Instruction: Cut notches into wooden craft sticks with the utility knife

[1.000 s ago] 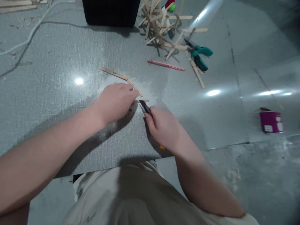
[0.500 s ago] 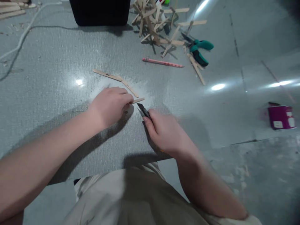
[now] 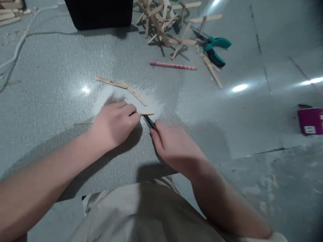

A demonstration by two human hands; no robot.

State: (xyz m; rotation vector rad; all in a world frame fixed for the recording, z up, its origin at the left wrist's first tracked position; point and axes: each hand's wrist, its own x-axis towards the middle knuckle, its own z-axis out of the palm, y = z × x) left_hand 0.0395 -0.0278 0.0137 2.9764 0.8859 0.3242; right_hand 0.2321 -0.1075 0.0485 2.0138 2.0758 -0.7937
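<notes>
My left hand is closed on a wooden craft stick, whose free end points right past the fingertips. In my right hand is a dark utility knife, gripped with its blade toward the left hand. The blade's tip meets the stick close to the left fingers, and a small chip seems to stand up there. Just beyond the hands, two craft sticks lie end to end at an angle, each with a small notch or slot.
A pink pencil lies farther off. Behind it sits a heap of joined craft sticks, with green-handled pliers beside it. A black box stands at the back, a white cable runs at left, and a purple container is at far right.
The knife blade has come up against the stick, which has turned from slanting to nearly level. My left hand has dropped slightly. The whole view has shifted a little.
</notes>
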